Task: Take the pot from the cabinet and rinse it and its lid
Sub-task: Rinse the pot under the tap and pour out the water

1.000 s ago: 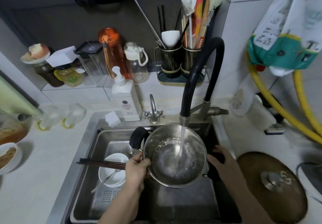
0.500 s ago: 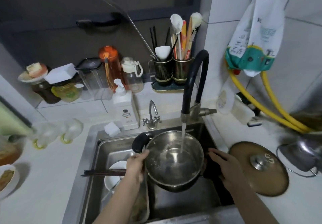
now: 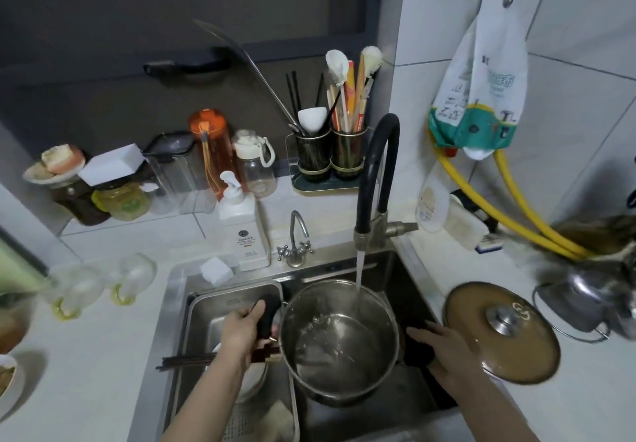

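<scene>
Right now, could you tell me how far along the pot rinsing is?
Done: the pot is out of the cabinet and over the sink. In hand: the left hand and right hand grip its black side handles while water from the faucet runs into it. Left: the lid lies on the counter right of the sink, away from the water.

Silvery steel pot (image 3: 339,342) with black handles; amber-brown lid (image 3: 500,331), steel knob; black faucet hose (image 3: 378,163); yellow hoses (image 3: 516,207); white worktop (image 3: 89,383); orange bottle (image 3: 211,145).

Left hand (image 3: 245,331) curled in a grip; right hand (image 3: 444,350) likewise.
</scene>
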{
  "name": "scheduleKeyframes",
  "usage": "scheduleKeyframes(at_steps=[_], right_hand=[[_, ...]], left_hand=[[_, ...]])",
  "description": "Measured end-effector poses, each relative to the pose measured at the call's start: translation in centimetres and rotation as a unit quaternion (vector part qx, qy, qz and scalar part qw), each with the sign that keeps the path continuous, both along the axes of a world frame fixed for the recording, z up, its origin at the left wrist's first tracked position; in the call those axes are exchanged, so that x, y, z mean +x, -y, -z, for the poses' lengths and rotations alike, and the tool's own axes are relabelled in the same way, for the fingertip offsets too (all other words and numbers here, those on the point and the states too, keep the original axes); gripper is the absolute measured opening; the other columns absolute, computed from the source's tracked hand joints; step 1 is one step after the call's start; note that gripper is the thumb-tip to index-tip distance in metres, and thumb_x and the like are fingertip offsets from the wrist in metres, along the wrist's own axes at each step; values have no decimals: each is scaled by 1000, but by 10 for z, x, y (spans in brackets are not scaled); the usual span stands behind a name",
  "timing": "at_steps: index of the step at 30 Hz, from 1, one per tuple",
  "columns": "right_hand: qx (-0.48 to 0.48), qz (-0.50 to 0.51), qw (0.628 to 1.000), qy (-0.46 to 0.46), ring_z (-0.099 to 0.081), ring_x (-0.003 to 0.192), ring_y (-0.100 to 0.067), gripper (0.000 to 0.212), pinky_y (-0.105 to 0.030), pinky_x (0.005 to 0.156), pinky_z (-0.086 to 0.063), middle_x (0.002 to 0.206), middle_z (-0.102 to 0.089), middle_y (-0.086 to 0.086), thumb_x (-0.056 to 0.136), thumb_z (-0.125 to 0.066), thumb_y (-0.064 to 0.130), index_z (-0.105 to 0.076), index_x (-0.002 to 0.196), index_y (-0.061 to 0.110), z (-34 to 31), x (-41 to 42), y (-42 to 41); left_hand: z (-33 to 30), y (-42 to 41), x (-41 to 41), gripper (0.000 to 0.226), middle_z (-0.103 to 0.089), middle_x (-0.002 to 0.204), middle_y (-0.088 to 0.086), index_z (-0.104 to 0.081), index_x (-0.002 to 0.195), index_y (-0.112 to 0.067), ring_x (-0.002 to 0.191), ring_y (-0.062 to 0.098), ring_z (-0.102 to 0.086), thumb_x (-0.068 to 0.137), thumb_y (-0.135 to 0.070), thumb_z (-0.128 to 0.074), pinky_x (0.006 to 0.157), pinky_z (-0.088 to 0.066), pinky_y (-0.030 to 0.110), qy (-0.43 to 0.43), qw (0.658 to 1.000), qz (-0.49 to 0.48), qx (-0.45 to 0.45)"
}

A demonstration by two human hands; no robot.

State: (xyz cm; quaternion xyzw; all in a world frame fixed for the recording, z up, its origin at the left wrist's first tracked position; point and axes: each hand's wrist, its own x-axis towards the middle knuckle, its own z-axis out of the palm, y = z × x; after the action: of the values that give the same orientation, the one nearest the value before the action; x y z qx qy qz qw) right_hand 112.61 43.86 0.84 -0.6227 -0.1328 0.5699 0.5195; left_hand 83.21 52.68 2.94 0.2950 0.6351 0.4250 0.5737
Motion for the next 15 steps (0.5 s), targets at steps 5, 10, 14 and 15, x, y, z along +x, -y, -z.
scheduleKeyframes(at_steps=[5,10,14,15], right_hand=[[-9,15,999,50,-62,101,-37,45,-45,81,-53,118,-63,-22,86,-64,16,-53,127,2,-1,-3,-30],[-34,2,986,163,-59,97,-34,29,-47,85,-51,104,-64,-16,96,-46,26,-61,110,5,-15,15,-19],[-44,-71,978,192,-64,82,-35,26,-41,70,-55,93,-68,-22,84,-60,2,-61,110,-1,-4,11,-3],[-44,-83,977,189,-65,84,-35,35,-37,67,-55,99,-67,-23,81,-63,-1,-59,116,1,1,6,-3]], left_hand=[[-16,-10,-10,14,-64,68,16,-57,98,-1,47,22,-63,96,-12,-49,35,-51,26,-5,1000,24,-1],[-11,-5,9,17,-63,68,15,-57,98,-3,42,16,-63,99,-9,-42,37,-53,26,22,996,86,-29],[-2,4,-2,14,-63,68,19,-59,98,3,42,21,-62,95,-5,-48,41,-56,31,37,996,62,-56],[-2,3,-8,13,-63,68,20,-60,95,6,41,21,-62,93,-4,-51,40,-55,31,36,996,52,-56]])
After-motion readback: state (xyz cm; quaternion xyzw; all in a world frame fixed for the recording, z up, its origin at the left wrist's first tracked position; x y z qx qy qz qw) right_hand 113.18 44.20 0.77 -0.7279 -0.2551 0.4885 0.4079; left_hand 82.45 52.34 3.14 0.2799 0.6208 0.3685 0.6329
